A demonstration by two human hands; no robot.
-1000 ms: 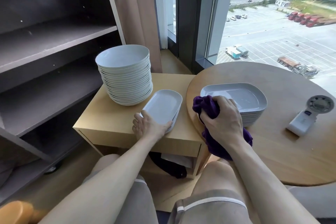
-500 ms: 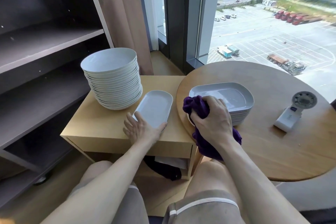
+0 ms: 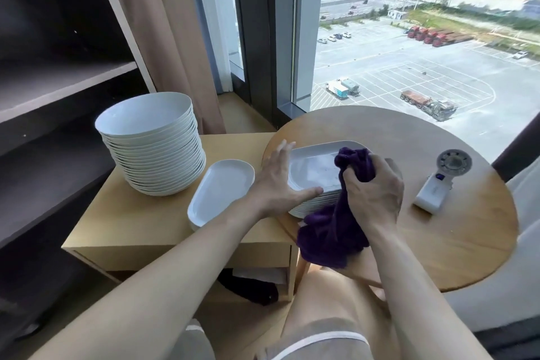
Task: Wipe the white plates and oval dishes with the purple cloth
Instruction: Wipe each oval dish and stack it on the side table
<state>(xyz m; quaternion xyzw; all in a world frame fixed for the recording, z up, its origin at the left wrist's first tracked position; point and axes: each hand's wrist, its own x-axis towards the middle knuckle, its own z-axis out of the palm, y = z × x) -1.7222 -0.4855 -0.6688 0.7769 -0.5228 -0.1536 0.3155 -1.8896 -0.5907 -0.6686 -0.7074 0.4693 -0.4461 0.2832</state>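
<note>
Head view: right hand (image 3: 374,193) grips purple cloth (image 3: 330,231), left hand (image 3: 277,181) splayed; oval dish (image 3: 219,193) points away, slightly right.

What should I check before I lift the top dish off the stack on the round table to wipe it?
1. Grip of the right hand on the purple cloth: ok.
2. Hold of the left hand on the top dish: not ok, fingers spread, only the thumb at the stack edge.
3. Cloth clear of the top dish: cannot tell.
4. Oval dish flat on the cabinet, apart from the stack: ok.
5. Handheld fan clear of the stack: ok.
</note>
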